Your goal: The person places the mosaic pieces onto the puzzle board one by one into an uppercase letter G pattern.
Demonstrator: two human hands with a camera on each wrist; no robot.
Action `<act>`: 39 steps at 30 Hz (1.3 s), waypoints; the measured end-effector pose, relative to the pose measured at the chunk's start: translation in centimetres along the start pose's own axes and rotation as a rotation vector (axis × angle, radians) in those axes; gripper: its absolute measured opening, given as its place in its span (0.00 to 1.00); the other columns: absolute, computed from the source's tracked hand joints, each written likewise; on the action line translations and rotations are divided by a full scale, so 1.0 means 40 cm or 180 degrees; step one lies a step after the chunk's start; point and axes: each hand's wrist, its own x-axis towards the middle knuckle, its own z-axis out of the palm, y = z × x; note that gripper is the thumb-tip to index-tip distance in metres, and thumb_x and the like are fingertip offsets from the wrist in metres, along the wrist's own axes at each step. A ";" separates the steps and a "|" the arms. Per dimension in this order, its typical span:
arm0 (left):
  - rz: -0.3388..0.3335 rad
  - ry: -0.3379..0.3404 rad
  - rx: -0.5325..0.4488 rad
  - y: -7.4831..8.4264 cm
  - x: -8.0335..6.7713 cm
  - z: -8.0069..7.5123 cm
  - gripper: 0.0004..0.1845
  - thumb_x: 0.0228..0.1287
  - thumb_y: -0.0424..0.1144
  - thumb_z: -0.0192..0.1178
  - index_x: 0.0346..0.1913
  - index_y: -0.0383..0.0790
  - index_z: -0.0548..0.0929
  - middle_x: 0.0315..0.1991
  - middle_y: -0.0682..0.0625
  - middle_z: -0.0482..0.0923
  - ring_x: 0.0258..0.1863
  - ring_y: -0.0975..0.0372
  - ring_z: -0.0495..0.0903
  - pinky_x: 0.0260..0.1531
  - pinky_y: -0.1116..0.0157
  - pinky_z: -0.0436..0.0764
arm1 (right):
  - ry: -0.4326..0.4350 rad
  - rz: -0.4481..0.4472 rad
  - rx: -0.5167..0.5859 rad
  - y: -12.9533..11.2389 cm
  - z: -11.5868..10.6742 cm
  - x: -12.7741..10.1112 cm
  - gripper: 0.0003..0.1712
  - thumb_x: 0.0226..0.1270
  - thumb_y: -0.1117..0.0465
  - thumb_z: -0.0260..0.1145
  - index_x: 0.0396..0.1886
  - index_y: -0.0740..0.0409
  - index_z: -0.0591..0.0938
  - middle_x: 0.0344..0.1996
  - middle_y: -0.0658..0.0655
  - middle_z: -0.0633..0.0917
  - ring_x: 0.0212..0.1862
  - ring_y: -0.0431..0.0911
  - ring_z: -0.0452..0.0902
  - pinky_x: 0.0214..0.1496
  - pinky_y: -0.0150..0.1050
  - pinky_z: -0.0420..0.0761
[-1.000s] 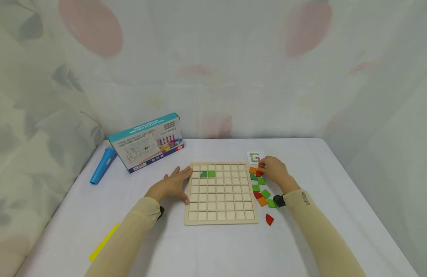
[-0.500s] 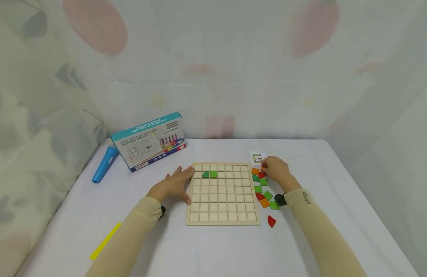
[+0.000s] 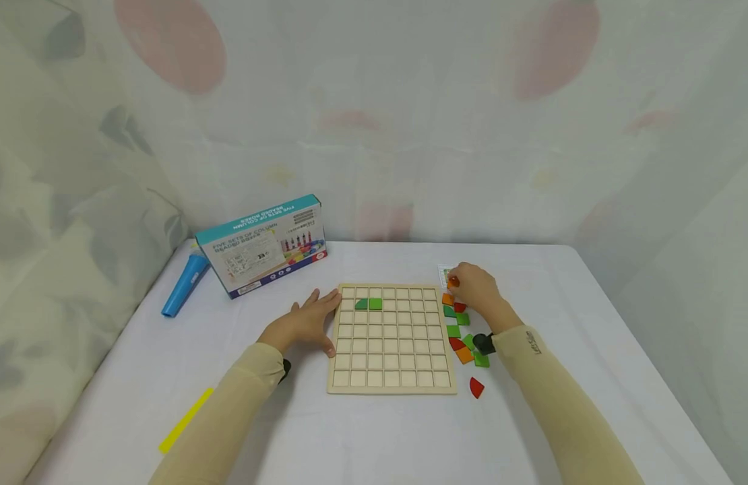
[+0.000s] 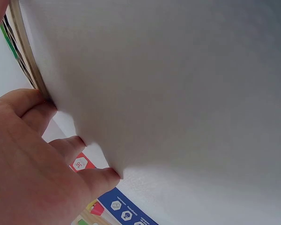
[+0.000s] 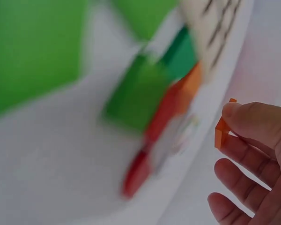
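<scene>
Right of the board point(image 3: 391, 339): right hand point(image 3: 478, 291) pinching an orange tile point(image 5: 221, 129); left hand point(image 3: 304, 325) flat, fingers relaxed, against its left edge

A table point(image 3: 380, 438) draped in a white cloth stands against a pale patterned curtain. A wooden grid board point(image 3: 391, 339) lies flat near its middle. Loose tiles point(image 3: 461, 333) in green, orange and red are scattered on the cloth just beside the board's right edge, with a single red quarter-round tile point(image 3: 475, 387) lying apart, nearer the front. A small printed card point(image 3: 445, 272) rests on the cloth behind the tiles. At the back left, a teal-edged game box point(image 3: 261, 246) stands propped at a tilt, with a blue cylinder point(image 3: 183, 285) lying just to its left. A yellow strip point(image 3: 185, 421) lies at the front left.
</scene>
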 end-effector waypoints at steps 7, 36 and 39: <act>-0.0012 -0.0012 0.0003 0.005 -0.006 -0.005 0.67 0.26 0.53 0.77 0.73 0.46 0.48 0.74 0.54 0.38 0.71 0.47 0.30 0.60 0.34 0.36 | 0.0094 -0.0799 -0.0005 -0.128 0.002 0.019 0.16 0.56 0.61 0.68 0.45 0.61 0.83 0.36 0.54 0.81 0.37 0.46 0.77 0.35 0.38 0.80; 0.0005 -0.0027 -0.0009 0.002 -0.002 -0.007 0.67 0.26 0.53 0.77 0.73 0.47 0.48 0.74 0.53 0.37 0.71 0.46 0.30 0.59 0.33 0.36 | -0.0507 -0.0924 -0.0073 -0.260 0.091 0.033 0.12 0.59 0.57 0.67 0.44 0.52 0.84 0.37 0.49 0.78 0.38 0.43 0.74 0.43 0.38 0.77; -0.0004 -0.0033 -0.0016 0.004 -0.003 -0.008 0.67 0.26 0.53 0.77 0.73 0.47 0.48 0.74 0.54 0.37 0.71 0.46 0.30 0.59 0.33 0.36 | -0.0538 -0.0888 -0.0081 -0.259 0.093 0.033 0.14 0.59 0.57 0.67 0.46 0.52 0.83 0.38 0.50 0.78 0.39 0.43 0.74 0.43 0.39 0.77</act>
